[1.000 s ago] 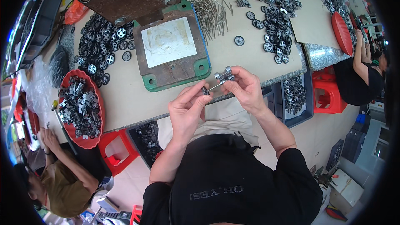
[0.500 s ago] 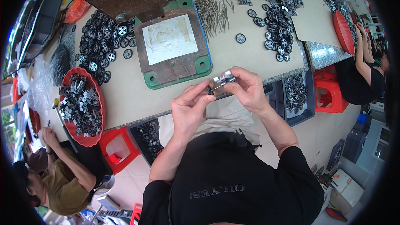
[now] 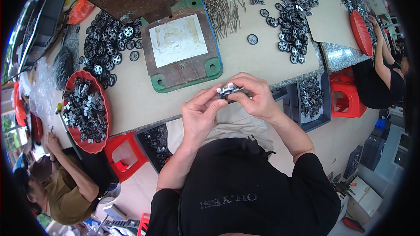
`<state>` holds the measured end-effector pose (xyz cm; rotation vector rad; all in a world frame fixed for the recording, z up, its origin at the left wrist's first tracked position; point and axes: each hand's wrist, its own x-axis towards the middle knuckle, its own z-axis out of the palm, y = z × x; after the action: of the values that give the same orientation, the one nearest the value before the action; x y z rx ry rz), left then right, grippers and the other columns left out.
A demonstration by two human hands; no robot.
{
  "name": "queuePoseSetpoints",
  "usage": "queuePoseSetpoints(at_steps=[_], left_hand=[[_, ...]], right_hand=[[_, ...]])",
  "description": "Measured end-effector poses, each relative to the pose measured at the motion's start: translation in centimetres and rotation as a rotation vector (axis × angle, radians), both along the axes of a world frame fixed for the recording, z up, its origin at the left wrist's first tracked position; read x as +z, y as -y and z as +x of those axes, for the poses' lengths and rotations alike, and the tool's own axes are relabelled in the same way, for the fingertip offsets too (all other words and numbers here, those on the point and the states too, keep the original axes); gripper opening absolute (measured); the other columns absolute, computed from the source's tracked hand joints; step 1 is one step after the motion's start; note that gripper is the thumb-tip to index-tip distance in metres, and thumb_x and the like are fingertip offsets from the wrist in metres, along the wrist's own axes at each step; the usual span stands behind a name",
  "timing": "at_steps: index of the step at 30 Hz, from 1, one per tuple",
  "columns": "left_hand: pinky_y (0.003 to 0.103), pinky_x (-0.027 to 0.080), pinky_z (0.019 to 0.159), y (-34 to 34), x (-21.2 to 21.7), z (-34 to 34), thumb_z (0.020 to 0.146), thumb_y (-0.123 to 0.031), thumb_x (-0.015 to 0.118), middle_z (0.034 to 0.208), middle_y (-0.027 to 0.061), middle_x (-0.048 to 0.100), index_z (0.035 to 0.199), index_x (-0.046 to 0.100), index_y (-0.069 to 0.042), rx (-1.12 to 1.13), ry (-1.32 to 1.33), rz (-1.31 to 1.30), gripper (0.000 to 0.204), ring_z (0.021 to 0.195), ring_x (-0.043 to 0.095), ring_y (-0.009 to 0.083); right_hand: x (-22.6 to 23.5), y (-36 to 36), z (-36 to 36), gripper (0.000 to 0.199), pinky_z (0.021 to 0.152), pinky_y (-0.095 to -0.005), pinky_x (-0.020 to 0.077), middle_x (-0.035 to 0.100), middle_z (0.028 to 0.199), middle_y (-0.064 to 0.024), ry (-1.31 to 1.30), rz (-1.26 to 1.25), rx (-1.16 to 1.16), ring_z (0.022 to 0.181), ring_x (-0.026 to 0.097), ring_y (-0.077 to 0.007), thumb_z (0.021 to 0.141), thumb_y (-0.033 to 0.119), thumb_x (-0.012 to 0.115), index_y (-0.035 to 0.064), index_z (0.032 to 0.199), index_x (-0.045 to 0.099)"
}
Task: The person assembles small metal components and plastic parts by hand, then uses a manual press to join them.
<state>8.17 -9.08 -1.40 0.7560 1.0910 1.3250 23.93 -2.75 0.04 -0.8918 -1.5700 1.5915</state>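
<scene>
Over the table's front edge, my two hands meet in front of my body. My right hand [image 3: 256, 97] is closed on a small silver-and-black plastic part [image 3: 228, 90], pinched between thumb and fingers. My left hand [image 3: 199, 112] pinches a small black wheel, now almost covered by the fingertips and the plastic part. The part sits right against the left fingertips; how far the wheel's thin metal axle reaches into it is hidden. Just beyond my hands lies a green-edged press base [image 3: 186, 78] with a white pad [image 3: 178, 40].
Black wheels with silver spokes [image 3: 114, 35] are heaped left of the press, others [image 3: 292, 35] at right. Metal pins [image 3: 221, 11] lie behind. A red basket [image 3: 107, 120] holds similar plastic parts. People work at both sides, near red stools [image 3: 124, 153].
My right hand has brought the plastic part left and slightly down against the wheel in my left hand. The axle, seen between them before, is now hidden.
</scene>
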Motion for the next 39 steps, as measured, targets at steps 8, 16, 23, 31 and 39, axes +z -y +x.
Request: queuePoseSetpoints(at_steps=[8,16,23,31,39], left_hand=[[0.021,0.049,0.063,-0.7,-0.8,-0.1,0.083,0.000,0.059,0.096,0.0085,0.062,0.114,0.055,0.002,0.023,0.192,0.002,0.031,0.079,0.060,0.0101],[0.025,0.048,0.071,-0.3,-1.0,-1.1,0.087,-0.008,0.055,0.098,0.0099,0.063,0.111,0.055,0.000,-0.013,0.385,-0.041,0.025,0.078,0.059,0.0136],[0.033,0.052,0.078,-0.4,-0.6,-0.8,0.090,-0.011,0.051,0.099,0.0147,0.062,0.110,0.054,0.001,-0.006,0.433,-0.074,0.024,0.088,0.062,0.0256],[0.033,0.054,0.078,-0.7,-0.8,-0.9,0.090,-0.010,0.050,0.102,0.0163,0.061,0.111,0.054,0.000,-0.038,0.488,-0.089,0.024,0.092,0.062,0.0291],[0.030,0.054,0.079,-0.8,-0.3,-0.9,0.090,-0.010,0.051,0.098,0.0159,0.061,0.110,0.053,0.001,-0.054,0.540,-0.163,0.023,0.092,0.062,0.0276]], right_hand=[[0.8,0.3,-0.6,0.019,0.067,-0.0230,0.0472,0.061,0.087,-0.0057,0.173,0.116,-0.063,0.077,0.059,-0.0118,0.078,0.003,0.064,-0.0037,0.096,0.061],[0.6,-6.7,2.9,0.023,0.066,-0.0295,0.0473,0.060,0.089,-0.0127,0.643,0.477,-0.349,0.073,0.060,-0.0238,0.079,0.007,0.059,-0.0014,0.101,0.059],[-0.9,-7.9,2.4,0.020,0.066,-0.0358,0.0469,0.057,0.081,-0.0120,0.796,0.650,-0.320,0.077,0.059,-0.0294,0.075,0.004,0.062,0.0011,0.094,0.061],[-0.6,-5.9,1.9,0.017,0.056,-0.0305,0.0450,0.060,0.080,-0.0088,0.597,0.711,-0.242,0.064,0.057,-0.0202,0.077,0.005,0.063,0.0026,0.094,0.062],[0.4,-3.6,1.8,0.030,0.047,-0.0176,0.0418,0.060,0.095,-0.0098,-0.150,-0.475,0.185,0.062,0.050,-0.0063,0.091,0.013,0.050,-0.0017,0.116,0.055]])
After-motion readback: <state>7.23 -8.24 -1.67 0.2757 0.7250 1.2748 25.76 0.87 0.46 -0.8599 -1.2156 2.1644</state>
